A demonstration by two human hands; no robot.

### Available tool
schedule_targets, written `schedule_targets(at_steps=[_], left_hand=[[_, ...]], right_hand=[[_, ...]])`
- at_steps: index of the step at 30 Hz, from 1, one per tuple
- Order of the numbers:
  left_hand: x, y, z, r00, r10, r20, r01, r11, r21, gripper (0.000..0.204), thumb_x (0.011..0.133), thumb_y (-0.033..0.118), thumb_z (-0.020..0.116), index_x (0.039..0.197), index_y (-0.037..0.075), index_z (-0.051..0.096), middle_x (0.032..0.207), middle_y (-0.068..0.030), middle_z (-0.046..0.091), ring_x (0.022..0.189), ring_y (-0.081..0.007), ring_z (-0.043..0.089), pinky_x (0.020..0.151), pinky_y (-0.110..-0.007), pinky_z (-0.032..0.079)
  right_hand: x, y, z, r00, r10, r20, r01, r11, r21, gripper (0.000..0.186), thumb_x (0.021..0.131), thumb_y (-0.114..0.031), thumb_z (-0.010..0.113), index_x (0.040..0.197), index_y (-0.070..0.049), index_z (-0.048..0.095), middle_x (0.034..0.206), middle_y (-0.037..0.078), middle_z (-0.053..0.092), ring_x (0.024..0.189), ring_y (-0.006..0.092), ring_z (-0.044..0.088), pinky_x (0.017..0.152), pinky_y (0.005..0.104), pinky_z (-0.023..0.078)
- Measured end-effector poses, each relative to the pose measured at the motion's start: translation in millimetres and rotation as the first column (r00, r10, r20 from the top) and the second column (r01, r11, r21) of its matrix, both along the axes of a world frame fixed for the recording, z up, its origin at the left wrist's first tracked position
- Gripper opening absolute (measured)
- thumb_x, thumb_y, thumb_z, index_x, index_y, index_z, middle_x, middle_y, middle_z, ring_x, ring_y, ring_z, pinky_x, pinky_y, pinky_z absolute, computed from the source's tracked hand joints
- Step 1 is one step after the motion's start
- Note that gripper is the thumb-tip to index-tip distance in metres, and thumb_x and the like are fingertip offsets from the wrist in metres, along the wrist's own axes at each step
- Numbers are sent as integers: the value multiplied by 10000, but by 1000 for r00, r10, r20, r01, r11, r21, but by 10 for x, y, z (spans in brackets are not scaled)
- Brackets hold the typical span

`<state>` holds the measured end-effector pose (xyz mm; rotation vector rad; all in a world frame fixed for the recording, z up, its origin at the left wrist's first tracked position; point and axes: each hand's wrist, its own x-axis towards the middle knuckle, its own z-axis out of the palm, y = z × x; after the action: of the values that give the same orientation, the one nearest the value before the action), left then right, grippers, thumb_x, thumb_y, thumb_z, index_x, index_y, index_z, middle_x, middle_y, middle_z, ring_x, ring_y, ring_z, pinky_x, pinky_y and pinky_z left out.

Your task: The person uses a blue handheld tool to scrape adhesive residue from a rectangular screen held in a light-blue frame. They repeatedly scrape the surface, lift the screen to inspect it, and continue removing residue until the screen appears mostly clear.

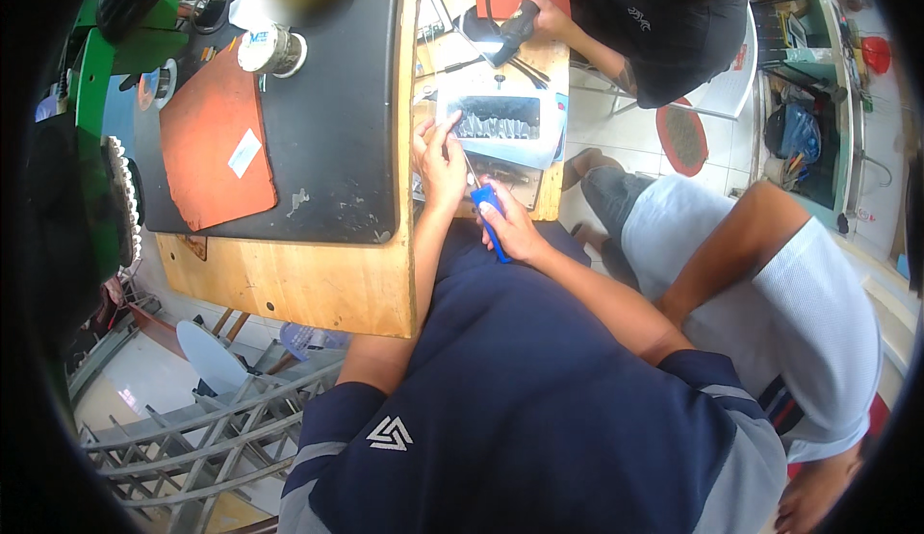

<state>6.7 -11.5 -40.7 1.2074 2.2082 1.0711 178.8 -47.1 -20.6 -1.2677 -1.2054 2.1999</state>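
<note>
My right hand (516, 229) is closed round the blue handle of a tool (490, 209) with a thin metal shaft, which looks like a screwdriver. The shaft slants up toward the fingers of my left hand (442, 166). Those fingers are bent together at the near left edge of a white tray (547, 122); whatever they pinch is too small to make out. Inside the tray, on a dark surface, lie several shiny pale pieces (496, 127). A wooden bench (551, 183) carries the tray.
On the left, a raised wooden table (279, 289) with a black mat (332, 149) bears an orange sheet (217, 144) and a white tub (272, 51). Across the bench a person in black (664, 24) handles a dark tool (517, 29). Another person (770, 313) is close at my right.
</note>
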Motion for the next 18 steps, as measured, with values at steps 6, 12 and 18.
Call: schedule_targets(at_steps=[6,12,18], left_hand=[[10,2,14,999,1,50,-2,1000,14,365,988,108,594,1293,235,749,1367,-206,555,1347,-385,479,1140,-502,376],[6,7,-6,991,0,133,-7,999,52,356,996,162,620,1293,302,758,1404,-143,523,1356,-355,422,1187,-527,279],[17,17,33,988,17,156,-22,999,31,329,983,174,653,1267,294,769,1406,-135,525,1349,-351,420,1184,-501,289]], right_hand=[[28,9,-37,1000,9,-6,-9,1000,14,575,1106,-306,552,1589,-92,325,952,117,619,651,163,648,564,323,558],[48,-2,-66,1000,12,-3,-12,1000,7,576,1108,-291,545,1603,-107,318,960,115,621,662,162,648,577,324,562],[96,25,-25,1000,26,13,-26,1000,1,569,1109,-290,540,1609,-126,324,965,110,618,663,157,643,589,319,558]])
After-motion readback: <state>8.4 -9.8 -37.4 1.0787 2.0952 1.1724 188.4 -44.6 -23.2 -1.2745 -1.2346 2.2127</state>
